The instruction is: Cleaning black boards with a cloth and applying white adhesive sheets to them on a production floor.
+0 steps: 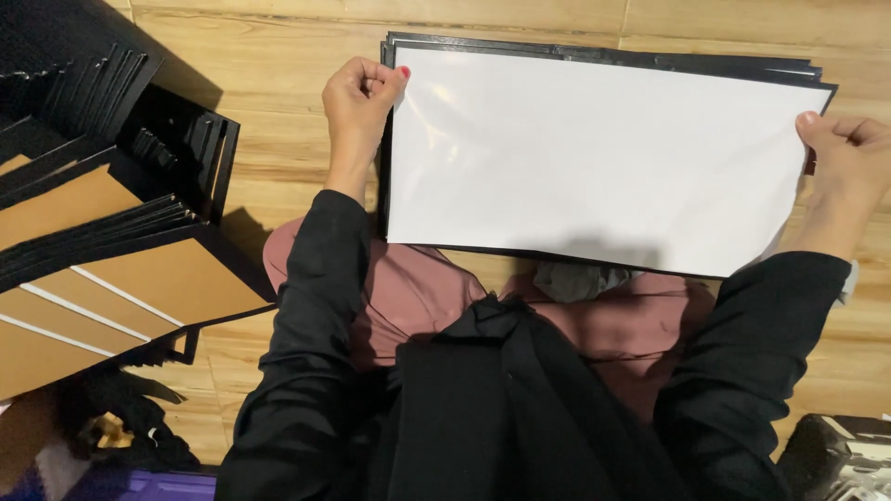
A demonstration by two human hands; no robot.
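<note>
Seen from my head camera, my left hand and right hand pinch the 2 short edges of a glossy white sheet, fingers clamped on it. It lies over a stack of black frames above my lap. Thin and floppy, likely light and slippery; edges suit gripping. Brown-backed frames sit left on wooden floor.

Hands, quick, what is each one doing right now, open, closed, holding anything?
Left hand: closed, pinching the left edge of the white sheet over the black frame.
Right hand: closed on the sheet's right edge.
</note>
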